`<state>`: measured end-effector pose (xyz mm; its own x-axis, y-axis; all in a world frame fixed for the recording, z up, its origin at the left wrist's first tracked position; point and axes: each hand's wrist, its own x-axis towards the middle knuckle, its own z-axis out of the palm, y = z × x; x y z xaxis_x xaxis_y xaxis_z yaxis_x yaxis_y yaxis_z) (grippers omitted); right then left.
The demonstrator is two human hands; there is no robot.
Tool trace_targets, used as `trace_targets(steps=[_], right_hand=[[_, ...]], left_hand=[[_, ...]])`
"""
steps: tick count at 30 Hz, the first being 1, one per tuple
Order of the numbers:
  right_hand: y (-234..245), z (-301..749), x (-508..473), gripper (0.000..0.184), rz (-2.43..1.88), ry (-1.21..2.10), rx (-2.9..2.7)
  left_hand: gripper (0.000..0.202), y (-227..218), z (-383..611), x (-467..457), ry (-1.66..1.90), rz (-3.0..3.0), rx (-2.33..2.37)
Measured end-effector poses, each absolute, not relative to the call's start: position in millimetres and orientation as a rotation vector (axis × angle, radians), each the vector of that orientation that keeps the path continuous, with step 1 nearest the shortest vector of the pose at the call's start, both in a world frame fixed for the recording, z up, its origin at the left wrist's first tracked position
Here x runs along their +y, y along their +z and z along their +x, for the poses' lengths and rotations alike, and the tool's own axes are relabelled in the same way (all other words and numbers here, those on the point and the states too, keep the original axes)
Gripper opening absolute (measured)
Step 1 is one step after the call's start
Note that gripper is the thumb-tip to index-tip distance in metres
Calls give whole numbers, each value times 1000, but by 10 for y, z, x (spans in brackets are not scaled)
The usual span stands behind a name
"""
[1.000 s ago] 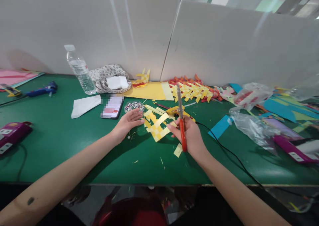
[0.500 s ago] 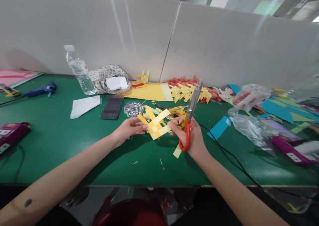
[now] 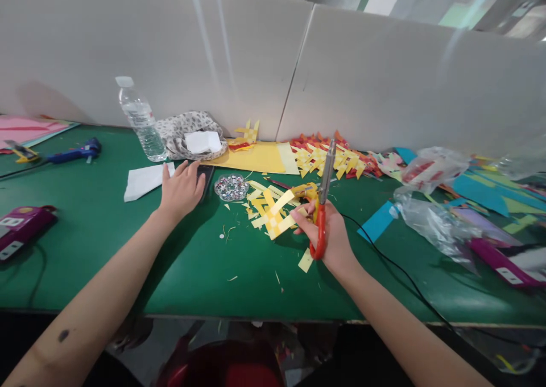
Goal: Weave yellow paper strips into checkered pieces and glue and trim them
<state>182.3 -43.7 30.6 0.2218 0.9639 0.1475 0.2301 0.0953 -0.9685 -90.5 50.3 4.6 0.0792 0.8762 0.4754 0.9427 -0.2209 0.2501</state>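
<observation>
My right hand (image 3: 327, 233) grips red-handled scissors (image 3: 322, 202), blades pointing up and away, and its fingertips also pinch a woven piece of yellow paper strips (image 3: 274, 215) just above the green table (image 3: 85, 250). My left hand (image 3: 181, 190) lies flat with fingers spread over a dark phone (image 3: 205, 175), covering most of it. A small round dish of googly eyes (image 3: 231, 186) sits between the phone and the woven piece.
A water bottle (image 3: 140, 119), patterned pouch (image 3: 187, 136) and white tissue (image 3: 143, 179) lie at the back left. Glue guns (image 3: 68, 153) and a purple device (image 3: 21, 225) are at left. Paper pinwheels (image 3: 328, 156), plastic bags (image 3: 430, 219), a black cord (image 3: 396, 267) fill the right.
My left hand let go of the woven piece and moved left onto the phone. My right hand now holds the woven piece alone, with the scissors still in it.
</observation>
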Motion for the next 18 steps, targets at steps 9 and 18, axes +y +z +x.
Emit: trace_targets(steps=[9, 18], right_hand=[[326, 1816, -442, 39, -1384, 837, -1274], [380, 1768, -480, 37, -1284, 827, -1214]], left_hand=[[44, -27, -1027, 586, -972, -2262, -1890], [36, 95, -412, 139, -1203, -3158, -1340]])
